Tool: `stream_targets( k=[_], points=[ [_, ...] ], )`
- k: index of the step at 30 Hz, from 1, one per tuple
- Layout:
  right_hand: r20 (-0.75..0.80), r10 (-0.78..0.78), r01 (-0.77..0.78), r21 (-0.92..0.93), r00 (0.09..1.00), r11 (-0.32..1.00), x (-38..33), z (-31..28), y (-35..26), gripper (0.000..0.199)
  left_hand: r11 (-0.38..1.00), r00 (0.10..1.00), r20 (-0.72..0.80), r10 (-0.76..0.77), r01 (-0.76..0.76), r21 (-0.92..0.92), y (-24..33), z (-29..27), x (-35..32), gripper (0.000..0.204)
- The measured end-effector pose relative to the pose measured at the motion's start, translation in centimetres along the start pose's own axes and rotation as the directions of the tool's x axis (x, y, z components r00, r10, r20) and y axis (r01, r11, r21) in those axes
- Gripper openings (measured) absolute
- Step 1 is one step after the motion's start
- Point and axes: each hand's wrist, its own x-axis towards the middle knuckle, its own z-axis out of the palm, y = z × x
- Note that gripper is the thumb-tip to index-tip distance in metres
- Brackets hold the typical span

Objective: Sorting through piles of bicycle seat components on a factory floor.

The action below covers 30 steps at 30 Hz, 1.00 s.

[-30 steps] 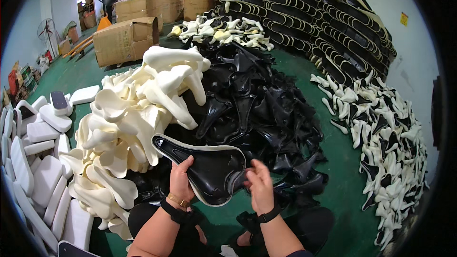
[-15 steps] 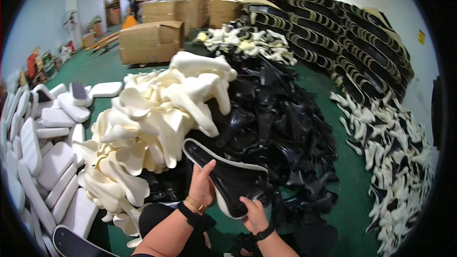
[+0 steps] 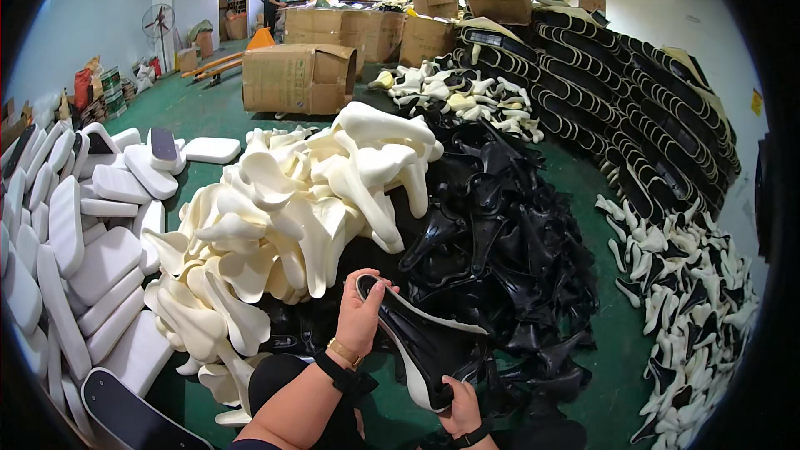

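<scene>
Near centre, a foam-edged bicycle saddle (image 3: 427, 340) is slanting lengthwise from your left hand (image 3: 359, 322), gripping its far-left nose, to your right hand (image 3: 461, 413), pinching its near-right rear.

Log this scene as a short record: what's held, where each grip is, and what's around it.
Held: black saddle piece with pale rim
Left grip: at its narrow end
Right grip: at its wide end
Beyond, left: cream saddle-shaped pieces
Beyond, right: black shells
Far left: white pads
Far right: white-and-black pieces
Background: cardboard boxes
</scene>
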Motion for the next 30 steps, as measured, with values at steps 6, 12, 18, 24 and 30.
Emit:
stream_targets(
  k=[6,12,18,24,30],
  points=[
    [-0.017,-0.004,0.003,-0.038,1.000,0.999,-0.2,-0.7,0.4,0.023,0.996,0.996,0.038,-0.079,0.080,-0.042,0.7,0.2,-0.1,0.033],
    [0.098,0.165,-0.154,-0.114,0.981,0.981,-2.6,0.3,-1.0,0.034,0.986,0.993,0.109,0.038,-0.055,0.160,0.5,-0.8,0.0,0.037],
    [-0.113,0.462,-0.463,-0.430,0.879,0.775,-6.4,-7.2,-7.7,0.037,0.968,0.981,-0.049,-0.186,0.192,0.162,1.7,-0.5,0.9,0.026],
    [-0.032,-0.809,0.785,-0.220,0.587,0.579,-21.7,-28.1,-40.5,0.030,0.993,0.992,0.055,-0.115,0.114,0.020,3.4,0.3,1.0,0.019],
    [-0.258,-0.693,0.656,-0.225,0.673,0.720,-7.6,-19.3,-34.2,0.027,0.972,0.997,-0.011,0.075,-0.076,-0.222,12.2,-4.2,-1.4,0.017]
  ],
)
